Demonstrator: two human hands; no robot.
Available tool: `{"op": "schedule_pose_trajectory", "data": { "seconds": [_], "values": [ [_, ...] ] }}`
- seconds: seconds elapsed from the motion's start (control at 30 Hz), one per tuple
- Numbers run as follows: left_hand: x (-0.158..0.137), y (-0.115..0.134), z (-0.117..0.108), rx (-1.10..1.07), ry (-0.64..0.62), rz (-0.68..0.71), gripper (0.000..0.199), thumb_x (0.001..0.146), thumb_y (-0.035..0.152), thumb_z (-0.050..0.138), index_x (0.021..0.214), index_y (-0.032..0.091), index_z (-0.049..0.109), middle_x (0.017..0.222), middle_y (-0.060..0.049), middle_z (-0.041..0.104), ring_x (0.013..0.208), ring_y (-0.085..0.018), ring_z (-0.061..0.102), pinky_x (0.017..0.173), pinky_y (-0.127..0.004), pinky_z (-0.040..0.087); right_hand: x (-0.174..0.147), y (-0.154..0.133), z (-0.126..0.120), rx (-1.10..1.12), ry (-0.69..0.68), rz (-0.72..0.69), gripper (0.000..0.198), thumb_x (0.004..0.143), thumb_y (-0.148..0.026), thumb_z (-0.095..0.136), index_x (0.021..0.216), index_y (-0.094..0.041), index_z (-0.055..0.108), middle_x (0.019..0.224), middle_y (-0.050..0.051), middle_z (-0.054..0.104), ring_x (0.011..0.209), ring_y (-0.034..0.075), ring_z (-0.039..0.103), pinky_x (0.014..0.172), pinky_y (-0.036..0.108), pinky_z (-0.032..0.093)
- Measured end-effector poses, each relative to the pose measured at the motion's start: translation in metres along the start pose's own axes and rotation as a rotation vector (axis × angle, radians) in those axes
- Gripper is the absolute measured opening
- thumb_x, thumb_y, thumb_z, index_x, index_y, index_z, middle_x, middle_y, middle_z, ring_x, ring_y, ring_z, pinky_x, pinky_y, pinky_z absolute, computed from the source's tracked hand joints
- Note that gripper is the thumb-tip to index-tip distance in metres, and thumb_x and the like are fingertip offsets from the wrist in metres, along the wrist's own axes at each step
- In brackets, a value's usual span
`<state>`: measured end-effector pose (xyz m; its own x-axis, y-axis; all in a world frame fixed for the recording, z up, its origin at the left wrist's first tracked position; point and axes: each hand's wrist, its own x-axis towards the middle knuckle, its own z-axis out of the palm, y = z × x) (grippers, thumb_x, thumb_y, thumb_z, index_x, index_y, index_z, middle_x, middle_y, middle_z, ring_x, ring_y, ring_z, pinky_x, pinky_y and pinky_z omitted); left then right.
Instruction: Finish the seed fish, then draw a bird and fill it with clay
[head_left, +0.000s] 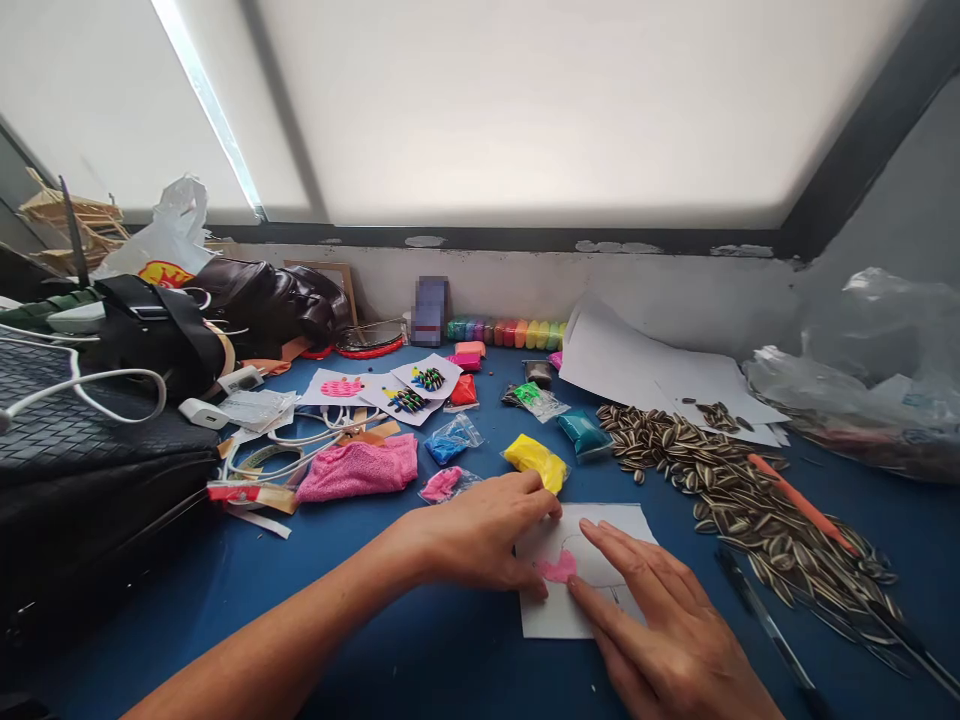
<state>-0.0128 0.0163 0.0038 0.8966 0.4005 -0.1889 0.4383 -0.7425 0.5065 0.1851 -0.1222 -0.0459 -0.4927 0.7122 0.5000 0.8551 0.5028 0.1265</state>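
A small white paper (544, 622) with a thin line drawing lies on the blue table, and a flattened patch of pink clay (559, 567) sticks to its left half. My left hand (487, 530) rests at the paper's left edge, thumb and fingers apart, the thumb tip beside the pink patch. Across the right part of the sheet lies my right hand (660, 625), its fingers stretched out; one fingertip touches the pink clay's lower right side. Just beyond the paper is a bag of yellow clay (536, 460). An opened packet of pink clay (444, 485) sits past my left wrist.
Sunflower seeds (720, 480) are heaped at right, with an orange stick (802, 503) and a pen (772, 632). Blue (450, 440) and teal clay packets (585, 433) lie ahead. Decorated papers (409, 400), a pink cloth (358, 468) and a black bag (105, 500) are leftward.
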Motion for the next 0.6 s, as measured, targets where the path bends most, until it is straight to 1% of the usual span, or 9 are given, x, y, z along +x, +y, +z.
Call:
{"op": "schedule_pose_trajectory", "data": {
  "seconds": [0.13,0.23,0.33,0.47,0.53,0.6],
  "values": [
    [0.0001,0.0006,-0.0006,0.002,-0.004,0.011,0.058,0.075,0.035,0.080,0.123,0.016,0.055,0.117,-0.008,0.054,0.103,-0.024,0.056,0.083,-0.032,0.045,0.0045,-0.0008,0.0016,-0.038,0.032,0.000,0.040,0.086,-0.011,0.055,0.123,-0.017,0.068,0.139,0.021,0.055,0.132,0.031,0.049,0.096,0.045,0.048],
    [0.0002,0.0009,-0.0011,0.001,-0.005,0.006,0.058,0.075,0.036,0.079,0.123,0.016,0.054,0.117,-0.008,0.054,0.103,-0.023,0.056,0.083,-0.031,0.045,0.0075,-0.0012,0.0032,-0.036,0.045,0.003,0.034,0.087,-0.014,0.055,0.117,-0.019,0.071,0.133,0.019,0.062,0.128,0.031,0.053,0.096,0.044,0.048],
    [-0.0001,0.0009,-0.0014,0.007,-0.009,0.005,0.060,0.075,0.036,0.080,0.125,0.016,0.053,0.118,-0.008,0.054,0.104,-0.024,0.056,0.083,-0.032,0.045,0.0086,-0.0009,0.0035,-0.049,0.033,-0.011,0.034,0.088,-0.017,0.054,0.118,-0.018,0.070,0.133,0.019,0.062,0.127,0.030,0.053,0.097,0.044,0.046],
    [-0.0002,0.0006,-0.0012,0.011,-0.008,0.009,0.061,0.074,0.037,0.080,0.125,0.017,0.053,0.119,-0.008,0.054,0.105,-0.024,0.055,0.085,-0.032,0.046,0.0092,-0.0014,0.0032,-0.122,0.031,-0.011,0.042,0.088,-0.029,0.056,0.127,-0.013,0.065,0.139,0.023,0.056,0.133,0.034,0.046,0.098,0.047,0.042],
    [-0.0002,0.0003,-0.0008,0.008,-0.005,0.012,0.061,0.074,0.037,0.080,0.125,0.018,0.053,0.119,-0.008,0.054,0.105,-0.024,0.056,0.085,-0.032,0.046,0.0100,-0.0017,0.0029,-0.152,-0.001,-0.020,0.044,0.088,-0.035,0.058,0.127,-0.015,0.065,0.139,0.023,0.056,0.133,0.036,0.046,0.098,0.048,0.041],
    [-0.0002,0.0002,-0.0003,0.004,-0.003,0.013,0.061,0.074,0.036,0.081,0.124,0.018,0.053,0.118,-0.008,0.054,0.105,-0.024,0.056,0.086,-0.032,0.046,0.0105,-0.0015,0.0023,-0.170,-0.036,-0.028,0.043,0.089,-0.038,0.058,0.126,-0.017,0.067,0.138,0.022,0.058,0.131,0.037,0.049,0.098,0.049,0.040]
  ]
}}
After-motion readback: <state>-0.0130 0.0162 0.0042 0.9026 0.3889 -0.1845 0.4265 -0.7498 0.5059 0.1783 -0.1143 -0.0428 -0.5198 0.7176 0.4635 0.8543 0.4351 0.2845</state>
